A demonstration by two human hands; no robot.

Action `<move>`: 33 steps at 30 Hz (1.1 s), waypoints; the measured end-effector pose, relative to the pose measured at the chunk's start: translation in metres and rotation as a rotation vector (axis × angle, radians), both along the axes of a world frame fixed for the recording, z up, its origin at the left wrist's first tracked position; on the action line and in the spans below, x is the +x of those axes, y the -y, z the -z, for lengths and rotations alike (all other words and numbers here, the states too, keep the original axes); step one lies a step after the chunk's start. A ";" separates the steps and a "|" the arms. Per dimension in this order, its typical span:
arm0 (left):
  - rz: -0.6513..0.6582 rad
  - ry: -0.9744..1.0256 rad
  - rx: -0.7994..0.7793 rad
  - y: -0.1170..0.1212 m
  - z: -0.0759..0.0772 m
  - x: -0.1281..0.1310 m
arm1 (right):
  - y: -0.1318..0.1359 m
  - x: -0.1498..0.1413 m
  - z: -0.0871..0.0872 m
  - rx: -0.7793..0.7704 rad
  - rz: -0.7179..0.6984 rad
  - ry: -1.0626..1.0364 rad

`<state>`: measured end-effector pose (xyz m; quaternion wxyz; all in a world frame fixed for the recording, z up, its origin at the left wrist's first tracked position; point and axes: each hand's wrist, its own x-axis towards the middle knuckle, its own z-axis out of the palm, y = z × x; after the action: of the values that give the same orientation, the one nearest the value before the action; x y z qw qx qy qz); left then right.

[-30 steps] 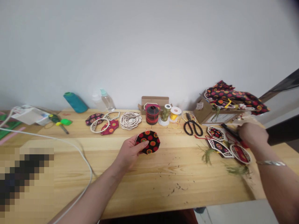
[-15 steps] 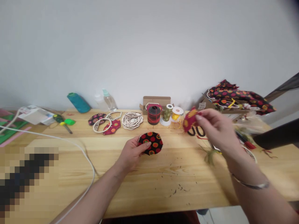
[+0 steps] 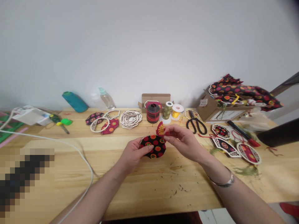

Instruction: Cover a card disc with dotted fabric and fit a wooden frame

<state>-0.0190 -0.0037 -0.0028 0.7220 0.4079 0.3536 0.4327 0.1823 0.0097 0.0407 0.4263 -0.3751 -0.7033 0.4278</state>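
My left hand (image 3: 135, 152) is closed on a round, fabric-covered piece (image 3: 154, 147), black with red, orange and green patterns, held flat above the table with the thumb on top. A small red scrap of fabric (image 3: 160, 128) with a yellow pattern is pinched in the fingers of my right hand (image 3: 181, 140). The scrap is at the upper right edge of the black piece; whether they touch I cannot tell. Behind them stand a spool of red and black cord (image 3: 153, 113), an olive thread spool (image 3: 167, 111) and a yellow thread spool (image 3: 177, 111).
Black scissors (image 3: 195, 124) lie right of the spools. Several fabric-filled wooden frames (image 3: 248, 152) and a marker-like black tool (image 3: 241, 132) are farther right, before a cardboard box (image 3: 210, 110). A pile of wooden cutouts (image 3: 130, 119) lies back left. A white cable (image 3: 81, 152) crosses the left side.
My right hand has come from the frames at the right to the middle, bringing the red fabric scrap to the black piece. My left hand has kept its hold, almost unmoved.
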 end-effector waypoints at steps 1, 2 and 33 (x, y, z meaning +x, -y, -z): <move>0.007 -0.001 0.000 0.000 0.001 0.000 | 0.000 -0.001 0.001 0.015 -0.007 0.003; 0.014 -0.001 0.001 0.000 0.001 0.000 | 0.000 -0.002 0.003 0.033 -0.011 0.010; 0.080 -0.110 0.006 0.001 0.003 0.003 | 0.003 -0.004 0.013 -0.257 -0.067 0.084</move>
<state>-0.0159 -0.0049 -0.0055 0.7170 0.4469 0.3750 0.3815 0.1783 0.0063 0.0279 0.3302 -0.4206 -0.6720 0.5123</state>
